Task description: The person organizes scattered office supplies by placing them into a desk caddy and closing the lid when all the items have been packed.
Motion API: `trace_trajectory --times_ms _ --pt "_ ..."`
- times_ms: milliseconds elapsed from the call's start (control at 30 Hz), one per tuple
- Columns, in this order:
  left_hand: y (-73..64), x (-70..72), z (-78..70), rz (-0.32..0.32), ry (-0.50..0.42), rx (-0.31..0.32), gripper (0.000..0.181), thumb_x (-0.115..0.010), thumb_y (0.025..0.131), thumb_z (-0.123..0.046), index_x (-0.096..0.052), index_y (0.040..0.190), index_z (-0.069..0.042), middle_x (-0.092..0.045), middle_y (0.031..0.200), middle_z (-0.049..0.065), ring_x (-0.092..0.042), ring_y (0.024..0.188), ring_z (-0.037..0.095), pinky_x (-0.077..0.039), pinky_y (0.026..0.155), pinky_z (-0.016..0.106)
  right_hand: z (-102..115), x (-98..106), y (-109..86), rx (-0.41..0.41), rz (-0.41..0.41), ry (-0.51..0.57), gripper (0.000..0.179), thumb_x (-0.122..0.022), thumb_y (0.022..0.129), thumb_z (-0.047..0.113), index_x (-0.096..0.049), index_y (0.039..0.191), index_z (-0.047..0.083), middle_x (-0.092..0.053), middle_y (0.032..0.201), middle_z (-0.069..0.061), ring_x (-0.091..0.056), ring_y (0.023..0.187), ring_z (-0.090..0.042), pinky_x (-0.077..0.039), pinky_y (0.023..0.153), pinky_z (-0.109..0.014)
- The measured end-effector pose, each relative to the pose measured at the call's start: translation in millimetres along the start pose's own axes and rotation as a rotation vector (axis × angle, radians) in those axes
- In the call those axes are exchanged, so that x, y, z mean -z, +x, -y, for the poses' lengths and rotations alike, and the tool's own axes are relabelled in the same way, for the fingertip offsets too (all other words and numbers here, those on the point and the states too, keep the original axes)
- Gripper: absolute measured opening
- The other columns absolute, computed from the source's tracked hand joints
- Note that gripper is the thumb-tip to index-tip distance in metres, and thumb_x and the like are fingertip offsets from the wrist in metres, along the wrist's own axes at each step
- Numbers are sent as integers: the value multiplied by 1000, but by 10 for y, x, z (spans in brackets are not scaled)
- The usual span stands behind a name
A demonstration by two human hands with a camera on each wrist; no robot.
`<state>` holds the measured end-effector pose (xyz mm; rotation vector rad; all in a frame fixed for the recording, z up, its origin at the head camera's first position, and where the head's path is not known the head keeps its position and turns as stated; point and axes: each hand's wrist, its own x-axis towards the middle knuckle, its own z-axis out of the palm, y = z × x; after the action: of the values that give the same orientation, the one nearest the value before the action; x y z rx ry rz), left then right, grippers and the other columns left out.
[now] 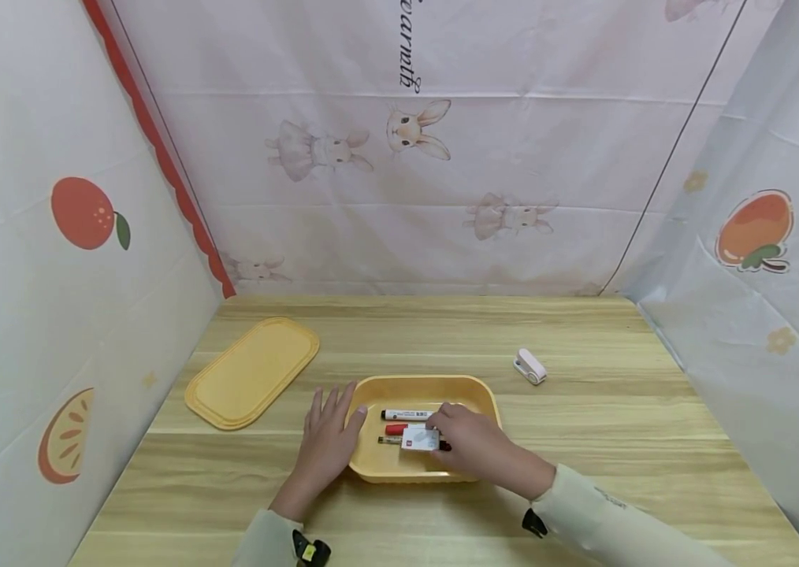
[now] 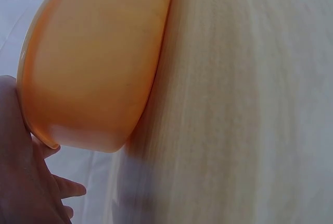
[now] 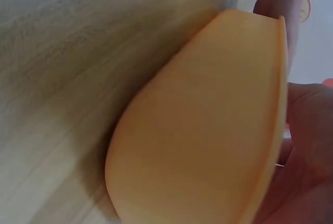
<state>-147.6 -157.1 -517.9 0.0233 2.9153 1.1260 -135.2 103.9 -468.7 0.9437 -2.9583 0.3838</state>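
In the head view a yellow plastic box [image 1: 428,383] stands on the table. My left hand [image 1: 328,433] rests at its left end, fingers straight and thumb over the rim; the left wrist view has the hand [image 2: 26,166] against the box's edge. Inside lie a white marker with a black cap [image 1: 403,415], a red-capped marker [image 1: 395,430] and a thin pen [image 1: 389,440]. Over these my right hand [image 1: 473,441] pinches a small white block with a red mark [image 1: 419,438]. From the right wrist, the box wall [image 3: 192,125] hides what that hand holds.
A flat yellow lid [image 1: 254,374] lies on the table to the left of the box. Beyond the box to the right is a small pale pink stapler [image 1: 530,367]. Printed sheets [image 1: 399,252] hang along the back and both sides of the table.
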Motion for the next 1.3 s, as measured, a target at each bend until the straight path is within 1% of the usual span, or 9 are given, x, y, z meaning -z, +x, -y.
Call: trace_trajectory --times_ms 100,200,333,467,600,733,1000,1133,1300 --pt "-3 1 -4 0 -1 6 59 -38 107 -50 -27 161 -30 -22 167 16 5 157 36 -1 122 65 11 -38 26 22 31 5 32 -78 86 30 -72 113 14 -62 98 5 -52 82 -6 -43 62 -22" --pt "-8 2 -10 -1 -2 12 59 -38 107 -50 -27 161 -30 -22 167 16 5 157 37 -1 122 65 8 -66 54 23 59 20 31 -78 87 31 -72 113 16 -61 98 7 -51 81 -5 -42 61 -22" --pt "-10 0 -8 0 -1 17 59 -38 107 -51 -27 161 -31 -21 167 16 5 157 37 -1 122 65 5 -83 87 22 108 30 33 -78 88 33 -72 117 18 -62 103 7 -53 85 -4 -45 66 -24" --pt "-16 2 -13 2 1 20 60 -37 106 -53 -27 161 -31 -21 167 16 5 157 37 -1 122 65 16 -96 120 33 137 32 36 -78 88 35 -71 119 18 -63 105 8 -54 87 -3 -49 71 -26" --pt "-23 8 -24 0 -1 19 60 -37 106 -53 -27 161 -30 -21 167 16 4 157 38 -1 122 65 30 -104 151 48 157 36 37 -78 89 34 -71 120 18 -64 105 8 -55 87 -3 -51 73 -27" --pt "-16 -1 -23 -7 -2 15 59 -39 106 -51 -28 161 -29 -22 167 16 4 157 38 -2 122 65 35 -115 185 60 171 34 35 -79 88 34 -72 118 19 -65 104 8 -56 88 -3 -51 74 -27" --pt "-5 -12 -19 -15 8 5 59 -40 106 -50 -30 160 -28 -25 166 18 2 156 38 -3 122 65 25 -156 240 88 183 -9 31 -82 84 37 -73 109 21 -62 96 10 -54 82 -3 -48 69 -26" --pt "-2 -14 -5 -12 9 2 59 -39 106 -51 -29 160 -30 -24 166 16 3 157 37 -3 122 64 17 -174 247 99 192 -35 26 -81 85 37 -73 106 23 -60 93 11 -53 81 -4 -48 69 -26" --pt "4 -14 9 -14 13 -2 60 -37 106 -53 -28 161 -30 -24 166 16 3 157 37 -3 122 64 16 -168 246 106 192 -41 24 -79 87 38 -73 106 24 -61 95 11 -55 83 -4 -50 71 -27"
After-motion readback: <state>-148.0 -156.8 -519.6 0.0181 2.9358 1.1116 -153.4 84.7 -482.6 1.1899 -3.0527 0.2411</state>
